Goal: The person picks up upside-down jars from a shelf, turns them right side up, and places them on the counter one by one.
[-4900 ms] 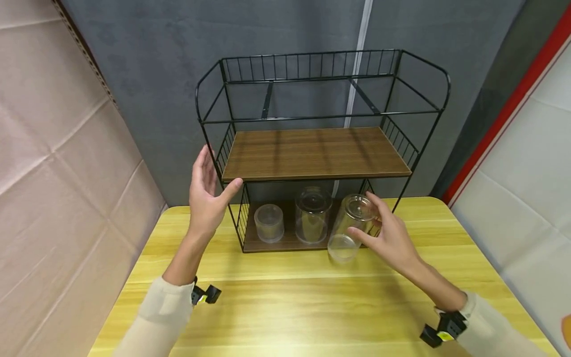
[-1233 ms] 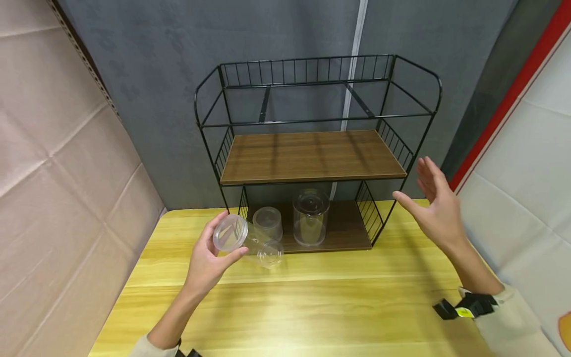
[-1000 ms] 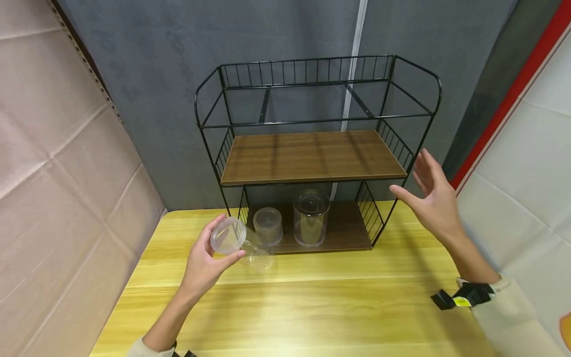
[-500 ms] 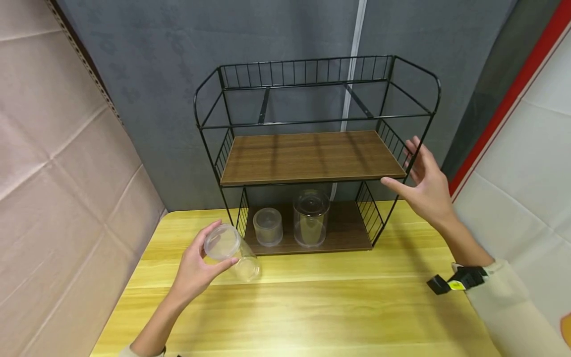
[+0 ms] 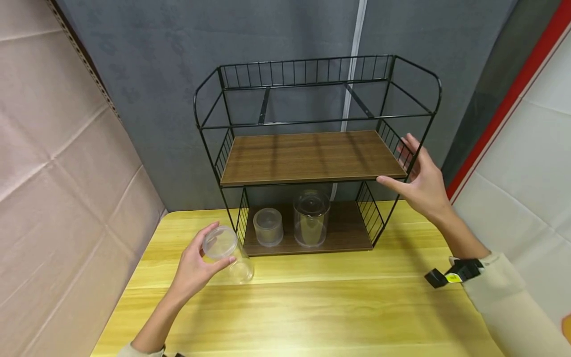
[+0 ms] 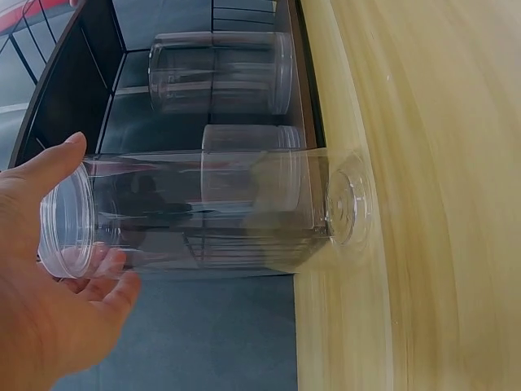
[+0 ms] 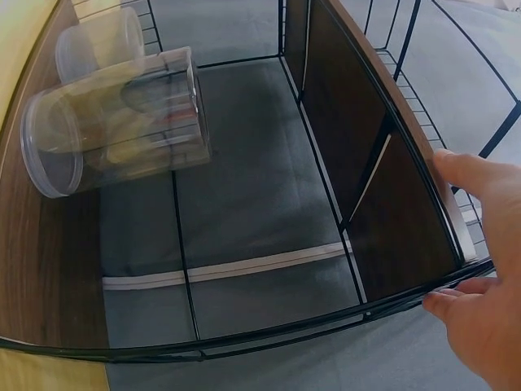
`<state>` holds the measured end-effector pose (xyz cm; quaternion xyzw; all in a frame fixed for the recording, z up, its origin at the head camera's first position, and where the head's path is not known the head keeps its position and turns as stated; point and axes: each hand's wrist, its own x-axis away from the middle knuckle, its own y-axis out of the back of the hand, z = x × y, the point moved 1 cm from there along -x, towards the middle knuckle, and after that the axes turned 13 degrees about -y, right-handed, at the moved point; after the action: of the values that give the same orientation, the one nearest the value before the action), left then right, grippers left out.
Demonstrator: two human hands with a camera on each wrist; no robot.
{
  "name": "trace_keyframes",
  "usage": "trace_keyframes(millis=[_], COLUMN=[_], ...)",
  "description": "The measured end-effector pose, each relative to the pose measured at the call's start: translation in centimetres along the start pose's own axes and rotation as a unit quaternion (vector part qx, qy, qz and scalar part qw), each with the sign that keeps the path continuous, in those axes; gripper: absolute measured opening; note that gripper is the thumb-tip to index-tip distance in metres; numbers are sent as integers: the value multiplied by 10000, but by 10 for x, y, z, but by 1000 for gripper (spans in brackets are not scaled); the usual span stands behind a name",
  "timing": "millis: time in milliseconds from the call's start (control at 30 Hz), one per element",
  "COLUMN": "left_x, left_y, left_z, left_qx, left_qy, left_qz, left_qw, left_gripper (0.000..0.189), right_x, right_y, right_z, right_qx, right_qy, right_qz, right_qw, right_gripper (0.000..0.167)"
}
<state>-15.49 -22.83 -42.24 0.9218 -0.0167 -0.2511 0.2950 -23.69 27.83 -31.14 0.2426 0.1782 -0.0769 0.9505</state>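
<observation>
A tall clear jar (image 6: 163, 208) is by the front left corner of the rack, over the near side of the table (image 5: 312, 312); whether its lower end touches the wood, I cannot tell. It looks near upright in the left wrist view. The left hand (image 5: 192, 270) has it by the ringed upper end, thumb and fingers curved round opposite sides. For so slick a wall, a firm, even hold suits best, with the base kept level and clear of the rack (image 7: 98, 353).

On the bottom board (image 5: 350, 230) stand a short jar (image 5: 268, 227) and, just beside it, a larger jar (image 5: 311, 218). The right hand (image 5: 421, 183) is spread wide at the rack's right side, holding no jar: its thumb touches the front edge of the upper board (image 5: 312, 156). Light contact there seems wise, lest the rack shift.
</observation>
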Motion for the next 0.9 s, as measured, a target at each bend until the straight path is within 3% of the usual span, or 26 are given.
trace_keyframes(millis=[500, 900], left_x=[-2, -3], left_y=[-3, -6], left_z=[6, 2], left_qx=[233, 62], left_qy=[100, -261], left_qz=[-12, -226], left_qw=[9997, 9994], left_gripper=[94, 99], right_x=[0, -1], right_y=[-1, -1], right_z=[-2, -1], right_qx=[186, 236], right_qy=[88, 103], right_qz=[-48, -119], right_qw=[9998, 9996], right_gripper=[103, 102])
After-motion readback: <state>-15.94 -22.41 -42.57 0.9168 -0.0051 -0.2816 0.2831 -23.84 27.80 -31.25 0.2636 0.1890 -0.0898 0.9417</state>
